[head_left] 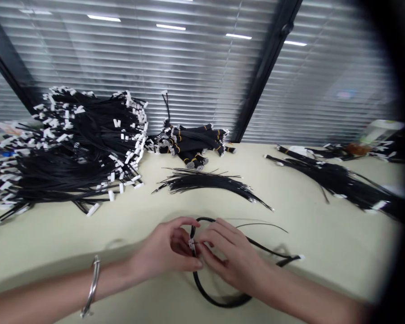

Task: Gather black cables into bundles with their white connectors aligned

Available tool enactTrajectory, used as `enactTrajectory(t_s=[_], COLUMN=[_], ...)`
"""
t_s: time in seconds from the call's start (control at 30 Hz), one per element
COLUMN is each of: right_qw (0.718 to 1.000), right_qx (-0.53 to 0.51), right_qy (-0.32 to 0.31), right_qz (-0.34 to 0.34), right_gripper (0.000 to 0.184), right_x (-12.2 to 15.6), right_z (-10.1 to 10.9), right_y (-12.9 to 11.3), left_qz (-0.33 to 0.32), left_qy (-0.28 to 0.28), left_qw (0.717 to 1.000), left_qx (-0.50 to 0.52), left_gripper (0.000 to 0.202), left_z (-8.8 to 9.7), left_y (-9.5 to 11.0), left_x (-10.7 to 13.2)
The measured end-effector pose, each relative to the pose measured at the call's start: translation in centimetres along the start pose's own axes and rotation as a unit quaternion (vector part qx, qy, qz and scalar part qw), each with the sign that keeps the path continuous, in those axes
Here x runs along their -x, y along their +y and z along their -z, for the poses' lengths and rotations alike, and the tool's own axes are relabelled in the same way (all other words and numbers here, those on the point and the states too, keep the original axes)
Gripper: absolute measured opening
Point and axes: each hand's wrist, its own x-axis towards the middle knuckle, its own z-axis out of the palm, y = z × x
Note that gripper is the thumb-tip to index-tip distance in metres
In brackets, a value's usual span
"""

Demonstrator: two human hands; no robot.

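Observation:
Low over the table's near side, my left hand curls around a white connector on a black wire harness. The harness bends in a loop below and to the right, and its far end carries another white connector. My right hand pinches the end of a thin black wire against the connector's face. That wire trails out to the right behind the hand. Whether its tip sits inside the connector is too small to tell. Just beyond my hands lies a bunch of loose black wires.
A big heap of black harnesses with white connectors fills the back left. Bundles tied with yellow bands lie at the back middle. More black cables stretch along the right. A window with blinds stands behind the table.

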Motion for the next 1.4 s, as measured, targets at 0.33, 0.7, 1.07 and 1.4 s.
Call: enactTrajectory(t_s=[0.33, 0.7, 1.07, 1.4], right_qw=[0.996, 0.993, 0.981, 0.974], right_qx=[0.080, 0.101, 0.174, 0.204], right_qy=[-0.040, -0.058, -0.062, -0.067], right_qz=[0.011, 0.002, 0.054, 0.075], right_gripper=[0.009, 0.020, 0.016, 0.015], right_x=[0.3, 0.4, 0.7, 0.3], right_z=[0.5, 0.8, 1.0, 1.0], right_y=[0.0, 0.3, 0.1, -0.4], left_qz=[0.012, 0.012, 0.013, 0.003], left_qy=[-0.013, -0.020, -0.020, -0.019], left_qw=[1.000, 1.000, 0.999, 0.998], left_qx=[-0.006, -0.016, -0.027, -0.052], left_gripper=[0.067, 0.065, 0.059, 0.059], left_z=[0.0, 0.2, 0.1, 0.2], left_y=[0.0, -0.1, -0.1, -0.5], left_x=[0.1, 0.2, 0.1, 0.2])
